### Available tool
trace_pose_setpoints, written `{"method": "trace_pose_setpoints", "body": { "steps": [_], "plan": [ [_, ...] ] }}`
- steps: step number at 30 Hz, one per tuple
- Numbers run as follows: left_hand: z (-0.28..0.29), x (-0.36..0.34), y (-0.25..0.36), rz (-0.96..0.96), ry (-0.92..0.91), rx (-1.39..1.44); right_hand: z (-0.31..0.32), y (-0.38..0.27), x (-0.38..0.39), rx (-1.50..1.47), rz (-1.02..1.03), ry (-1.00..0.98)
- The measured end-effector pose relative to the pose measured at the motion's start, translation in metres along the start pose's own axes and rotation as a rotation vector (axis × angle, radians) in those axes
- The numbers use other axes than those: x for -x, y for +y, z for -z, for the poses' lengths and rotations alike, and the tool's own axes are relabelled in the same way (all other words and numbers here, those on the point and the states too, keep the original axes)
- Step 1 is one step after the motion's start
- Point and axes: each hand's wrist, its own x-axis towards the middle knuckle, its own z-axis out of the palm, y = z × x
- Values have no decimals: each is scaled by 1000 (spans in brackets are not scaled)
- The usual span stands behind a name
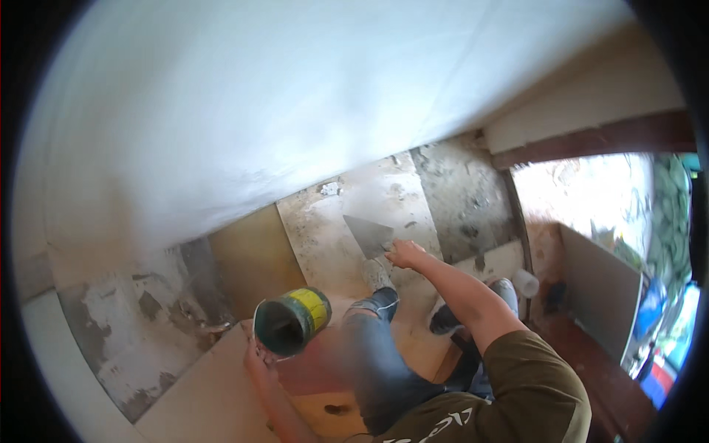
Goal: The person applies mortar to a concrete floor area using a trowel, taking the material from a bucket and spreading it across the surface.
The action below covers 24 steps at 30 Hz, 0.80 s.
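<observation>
My left hand (258, 358) is closed at the rim of a dark green bucket (316, 306) with a yellow band. The bucket is tipped on its side, its mouth turned to the left; its inside looks dark, and I cannot tell what it holds. Out in front of me, my right hand (406, 254) grips a putty knife (367, 234) with a wide, tapering grey blade. Beyond the blade rises a smooth white wall (281, 103). The handle is mostly hidden in my fingers.
Stained boards (325, 221) cover the floor along the wall's foot. My bent legs (380, 362) are below me. To the right are a white roll-like object (525, 283), a leaning grey panel (602, 277) and a dark red-brown ledge (591, 354). Plaster-smeared patches (148, 310) lie to the left.
</observation>
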Motion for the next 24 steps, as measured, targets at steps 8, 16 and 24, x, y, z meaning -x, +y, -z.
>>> {"method": "trace_pose_setpoints", "body": {
  "steps": [8, 16, 24],
  "plan": [
    [-82, -78, -111, -28, -129, 66, -17, 14, -146, 337, 245, -53],
    [-117, -108, -174, -142, -64, 213, 59, -1, -251, 526, 358, 237],
    [-58, -185, -268, -267, 305, -137, 76, -14, -260, 601, 369, 279]
  ]
}}
